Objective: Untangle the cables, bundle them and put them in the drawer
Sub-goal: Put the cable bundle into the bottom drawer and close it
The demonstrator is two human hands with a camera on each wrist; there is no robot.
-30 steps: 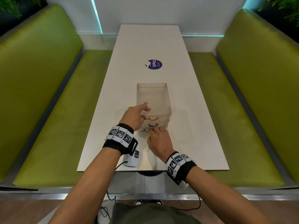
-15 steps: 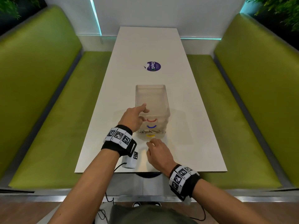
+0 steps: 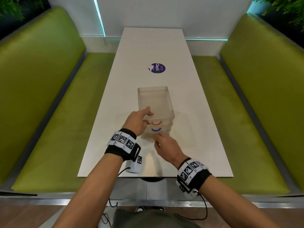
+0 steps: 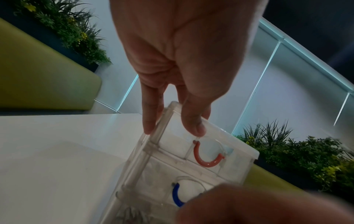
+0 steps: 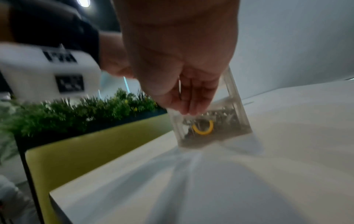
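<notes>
A clear plastic drawer unit (image 3: 154,99) stands on the white table (image 3: 148,46), with red (image 3: 156,123), blue (image 3: 156,129) and yellow (image 5: 203,130) handles stacked on its front. A grey tangle of cables (image 5: 226,116) shows through the bottom drawer. My left hand (image 3: 147,112) grips the unit's top front left corner, thumb on the front above the red handle (image 4: 208,160), fingers down the side. My right hand (image 3: 155,137) holds nothing; its straight fingers (image 5: 191,98) reach the bottom drawer's front, just above the yellow handle.
A purple round sticker (image 3: 158,68) lies on the table beyond the unit. Green padded benches (image 3: 49,112) run along both sides. Plants (image 4: 306,159) line the bench backs. The table's near edge (image 3: 156,176) is just behind my wrists.
My right hand drew back from the bottom drawer, baring the yellow handle, then came forward to its front again. My left hand stayed on the unit's corner.
</notes>
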